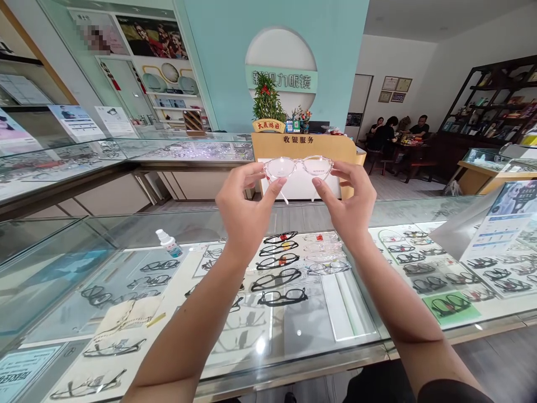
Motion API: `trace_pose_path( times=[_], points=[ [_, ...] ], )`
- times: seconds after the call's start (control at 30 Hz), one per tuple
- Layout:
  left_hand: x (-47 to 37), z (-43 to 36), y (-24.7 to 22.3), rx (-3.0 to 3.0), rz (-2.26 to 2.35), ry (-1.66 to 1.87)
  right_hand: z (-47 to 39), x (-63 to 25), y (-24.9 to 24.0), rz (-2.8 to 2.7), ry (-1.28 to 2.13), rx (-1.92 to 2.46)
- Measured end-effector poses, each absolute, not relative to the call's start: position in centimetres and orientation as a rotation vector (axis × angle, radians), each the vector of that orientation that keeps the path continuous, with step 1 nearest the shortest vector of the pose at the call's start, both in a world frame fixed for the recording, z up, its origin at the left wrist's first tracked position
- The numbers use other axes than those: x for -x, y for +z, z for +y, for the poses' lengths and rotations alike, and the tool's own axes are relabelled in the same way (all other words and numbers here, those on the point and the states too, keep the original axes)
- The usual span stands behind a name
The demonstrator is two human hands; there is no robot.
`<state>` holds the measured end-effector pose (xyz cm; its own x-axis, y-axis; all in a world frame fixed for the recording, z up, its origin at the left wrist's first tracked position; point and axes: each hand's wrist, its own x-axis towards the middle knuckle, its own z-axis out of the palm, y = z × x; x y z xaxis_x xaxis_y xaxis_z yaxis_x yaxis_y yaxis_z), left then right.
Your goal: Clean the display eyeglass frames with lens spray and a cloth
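A pair of clear-framed eyeglasses (298, 163) is held up in front of me, above the glass display case, its lenses side by side and level. My left hand (247, 196) pinches the frame at its left end, thumb below the left lens. At the other end my right hand (350, 193) grips the frame the same way, thumb under the right lens. Faint lettering shows on the right lens. Below my hands, a column of dark eyeglasses (283, 296) lies in the case beside several clear-framed pairs (321, 246).
The glass display case (235, 358) spans the foreground. A white spray bottle (168, 244) stands at its left, and a printed sign (501, 218) at its right. Beyond are a wooden cashier counter (350, 154) and more display cases (188, 151). Several people sit around a table at the back right.
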<state>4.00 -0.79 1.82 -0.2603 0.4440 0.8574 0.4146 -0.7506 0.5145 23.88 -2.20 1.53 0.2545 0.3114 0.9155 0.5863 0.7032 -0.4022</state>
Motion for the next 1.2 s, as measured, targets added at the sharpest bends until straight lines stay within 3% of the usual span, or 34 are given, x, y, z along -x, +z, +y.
trace_pose_path(
  times=[0.57, 1.2],
  points=[
    [-4.1, -1.5, 1.9, -1.964, 1.215, 2.227, -2.8, -24.1, 1.9, -1.338, -0.166, 0.911],
    [-3.1, -0.5, 2.3, -1.896, 1.058, 1.993, -3.7, -24.0, 2.3, -1.353, -0.359, 0.883]
  ],
)
